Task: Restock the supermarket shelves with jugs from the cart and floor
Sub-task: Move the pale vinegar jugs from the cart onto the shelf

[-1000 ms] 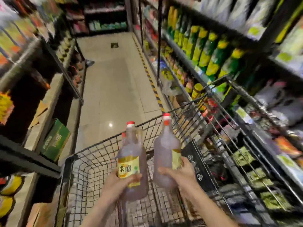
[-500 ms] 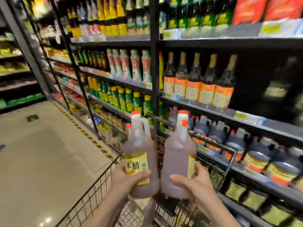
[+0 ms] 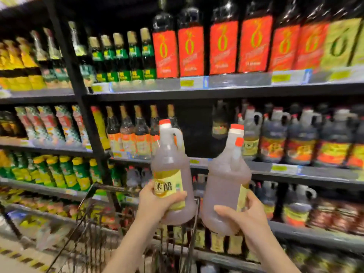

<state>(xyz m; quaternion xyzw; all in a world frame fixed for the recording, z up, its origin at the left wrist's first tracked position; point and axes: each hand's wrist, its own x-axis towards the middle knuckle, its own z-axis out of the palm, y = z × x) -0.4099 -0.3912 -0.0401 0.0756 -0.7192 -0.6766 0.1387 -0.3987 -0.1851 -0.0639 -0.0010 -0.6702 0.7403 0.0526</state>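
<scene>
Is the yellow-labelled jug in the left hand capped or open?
Capped: a red cap tops the pale plastic jug the left hand grips.

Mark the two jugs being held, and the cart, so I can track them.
Left jug [image 3: 169, 160]: head view, on its body above the yellow label.
Right jug [image 3: 224, 186]: head view, on the middle of its body.
Cart [image 3: 118, 188]: head view, on its top wire rim.

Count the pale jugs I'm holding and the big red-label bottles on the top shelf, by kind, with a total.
Pale jugs: 2, the left jug in the left hand and the right jug in the right hand.
Red-label bottles on the top shelf: 6.
Total: 8.
</scene>
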